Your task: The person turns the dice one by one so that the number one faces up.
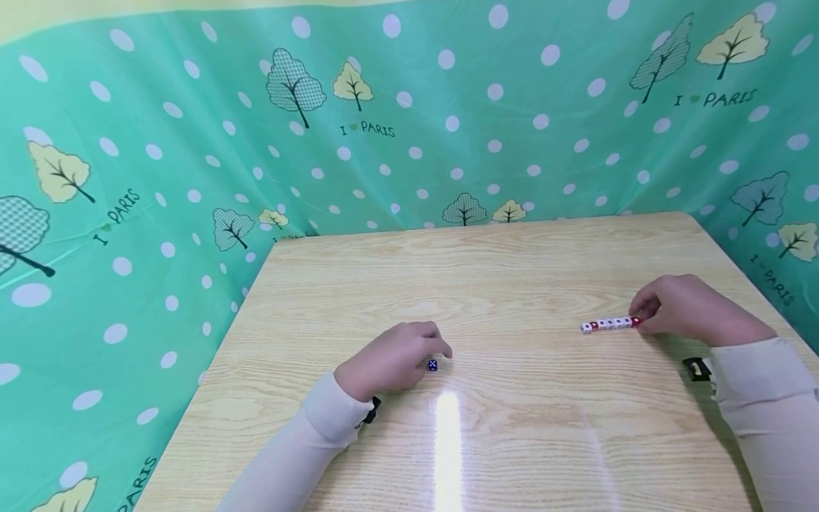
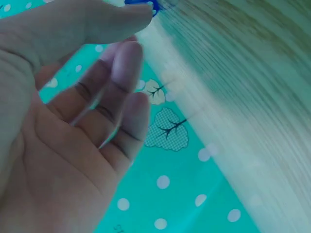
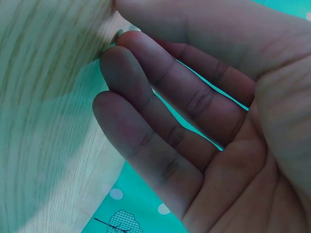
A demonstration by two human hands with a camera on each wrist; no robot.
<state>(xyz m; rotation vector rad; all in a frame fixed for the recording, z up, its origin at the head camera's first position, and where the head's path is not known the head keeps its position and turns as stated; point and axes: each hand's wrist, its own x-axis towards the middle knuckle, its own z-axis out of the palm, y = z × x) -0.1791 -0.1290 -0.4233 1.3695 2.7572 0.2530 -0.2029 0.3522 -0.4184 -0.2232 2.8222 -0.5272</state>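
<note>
My left hand (image 1: 397,359) is over the middle of the table, pinching a small blue die (image 1: 432,365) with white pips between thumb and index finger. In the left wrist view the blue die (image 2: 146,7) shows at the thumb tip, and the other fingers are loosely bent. Farther right, a straight row of small white and red dice (image 1: 608,324) lies on the table. At its right end my right hand (image 1: 694,309) pinches a red die (image 1: 635,321) between thumb and fingertips. The right wrist view shows the curled fingers (image 3: 141,102), with the dice out of sight.
The light wood-grain table (image 1: 486,277) bears a bright light reflection near its front. A green polka-dot cloth (image 1: 397,171) with tree prints hangs behind it and along both sides. Both wrists wear a dark strap piece by the pale sleeves (image 1: 768,377).
</note>
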